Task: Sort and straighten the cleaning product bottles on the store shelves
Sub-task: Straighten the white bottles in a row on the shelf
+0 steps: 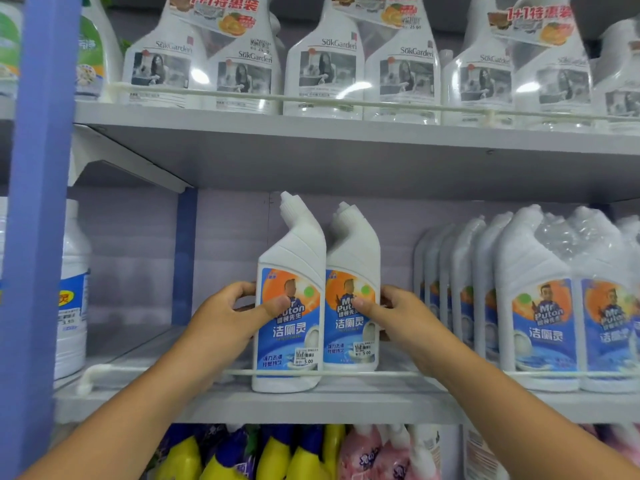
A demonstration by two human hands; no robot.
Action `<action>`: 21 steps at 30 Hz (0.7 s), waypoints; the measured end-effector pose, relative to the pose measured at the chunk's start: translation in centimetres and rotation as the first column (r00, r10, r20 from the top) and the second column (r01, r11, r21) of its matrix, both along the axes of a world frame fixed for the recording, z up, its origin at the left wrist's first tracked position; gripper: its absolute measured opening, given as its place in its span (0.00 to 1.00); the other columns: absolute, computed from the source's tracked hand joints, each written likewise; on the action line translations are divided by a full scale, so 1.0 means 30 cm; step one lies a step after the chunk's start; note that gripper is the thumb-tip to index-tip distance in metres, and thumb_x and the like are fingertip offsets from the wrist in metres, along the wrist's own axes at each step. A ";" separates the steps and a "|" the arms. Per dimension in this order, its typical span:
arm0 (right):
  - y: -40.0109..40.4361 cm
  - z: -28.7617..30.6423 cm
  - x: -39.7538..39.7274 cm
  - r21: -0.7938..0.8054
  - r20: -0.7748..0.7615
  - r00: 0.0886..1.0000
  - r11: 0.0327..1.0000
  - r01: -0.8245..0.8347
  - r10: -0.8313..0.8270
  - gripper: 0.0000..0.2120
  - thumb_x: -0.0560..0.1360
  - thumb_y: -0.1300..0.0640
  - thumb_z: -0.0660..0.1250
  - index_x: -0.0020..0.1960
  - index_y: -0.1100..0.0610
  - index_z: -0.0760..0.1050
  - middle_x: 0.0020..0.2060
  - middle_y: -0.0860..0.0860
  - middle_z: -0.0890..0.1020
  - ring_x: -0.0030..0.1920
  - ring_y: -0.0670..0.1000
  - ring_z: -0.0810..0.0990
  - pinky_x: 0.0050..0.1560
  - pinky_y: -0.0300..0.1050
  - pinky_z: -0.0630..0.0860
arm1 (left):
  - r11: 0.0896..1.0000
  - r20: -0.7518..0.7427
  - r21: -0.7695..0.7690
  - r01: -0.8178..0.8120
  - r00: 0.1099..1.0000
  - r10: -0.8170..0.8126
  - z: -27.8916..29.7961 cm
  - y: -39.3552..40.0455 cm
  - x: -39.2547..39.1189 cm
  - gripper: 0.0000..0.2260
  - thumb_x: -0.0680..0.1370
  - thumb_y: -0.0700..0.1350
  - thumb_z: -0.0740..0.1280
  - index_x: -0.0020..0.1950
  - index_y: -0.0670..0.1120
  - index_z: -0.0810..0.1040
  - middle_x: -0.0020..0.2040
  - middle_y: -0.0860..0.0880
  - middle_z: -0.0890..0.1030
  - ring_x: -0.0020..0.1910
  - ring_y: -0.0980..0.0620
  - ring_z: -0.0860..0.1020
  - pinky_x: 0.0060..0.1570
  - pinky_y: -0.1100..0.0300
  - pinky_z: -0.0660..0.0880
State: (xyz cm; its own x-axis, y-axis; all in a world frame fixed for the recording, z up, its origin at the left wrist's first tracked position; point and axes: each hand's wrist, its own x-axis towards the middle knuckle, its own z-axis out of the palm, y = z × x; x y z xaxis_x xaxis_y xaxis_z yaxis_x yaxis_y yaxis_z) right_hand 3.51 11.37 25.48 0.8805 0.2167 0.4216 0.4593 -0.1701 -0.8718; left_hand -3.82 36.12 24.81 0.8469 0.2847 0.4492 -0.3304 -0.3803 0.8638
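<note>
- Nearest, our left hand [232,311] wraps the left side of the nearer white plastic bent-neck toilet-cleaner bottle with the blue and orange label [289,306], thumb pressed on the label front and fingers curled behind.
- Our right hand [391,313] grips the second white bent-neck bottle of the same kind [351,299] from its right side, thumb on the label, fingers round the back.
- Both bottles stand upright and touching, just behind the thin white wire guard rail [156,370] at the front edge of the grey metal middle shelf [346,407].
- We judge them full, so fairly heavy, with stiff walls that will not dent; the glossy label may be slippery, so a mid-body grip below the shoulder suits best, not the angled neck.
- Farther right, a row of shrink-wrapped white bottles of the same brand [540,306] fills the shelf, well apart from our pair.
- Farthest up, the white spray-bottle twin packs in clear wrap [325,71] line the upper shelf.
</note>
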 end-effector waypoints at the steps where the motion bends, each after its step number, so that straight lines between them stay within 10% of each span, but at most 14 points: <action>1: 0.003 -0.002 -0.001 0.004 -0.010 1.000 1.000 -0.004 0.004 0.08 0.79 0.51 0.71 0.55 0.54 0.80 0.47 0.49 0.88 0.43 0.46 0.88 0.38 0.38 0.81 | 1.000 -0.004 -0.008 0.010 1.000 -0.011 -0.001 0.001 -0.001 0.24 0.64 0.65 0.75 0.55 0.55 0.81 0.49 0.56 0.87 0.45 0.56 0.87 0.53 0.50 0.82; 15: -0.004 -0.004 -0.016 0.000 -0.049 0.999 1.000 0.003 -0.003 0.13 0.78 0.52 0.72 0.59 0.57 0.79 0.50 0.50 0.88 0.47 0.48 0.87 0.53 0.51 0.84 | 0.994 0.009 -0.105 0.025 1.000 -0.024 -0.008 -0.028 -0.042 0.27 0.63 0.61 0.77 0.57 0.49 0.80 0.53 0.51 0.87 0.49 0.52 0.87 0.55 0.47 0.82; 21: -0.090 -0.033 -0.125 0.123 0.056 0.989 0.984 0.127 -0.135 0.31 0.70 0.43 0.77 0.68 0.52 0.73 0.58 0.47 0.81 0.56 0.46 0.82 0.61 0.55 0.80 | 0.946 0.283 -0.323 0.017 0.956 0.079 -0.061 -0.117 -0.173 0.29 0.65 0.59 0.77 0.64 0.57 0.75 0.67 0.59 0.79 0.63 0.60 0.80 0.60 0.55 0.78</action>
State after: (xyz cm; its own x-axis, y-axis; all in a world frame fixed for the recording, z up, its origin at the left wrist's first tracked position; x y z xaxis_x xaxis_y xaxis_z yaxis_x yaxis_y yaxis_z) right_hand -0.23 8.69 24.47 0.8685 0.0461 0.4936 0.4951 -0.1291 -0.8592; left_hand -9.01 32.59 22.99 0.6826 0.4773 0.5533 -0.5758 -0.1149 0.8095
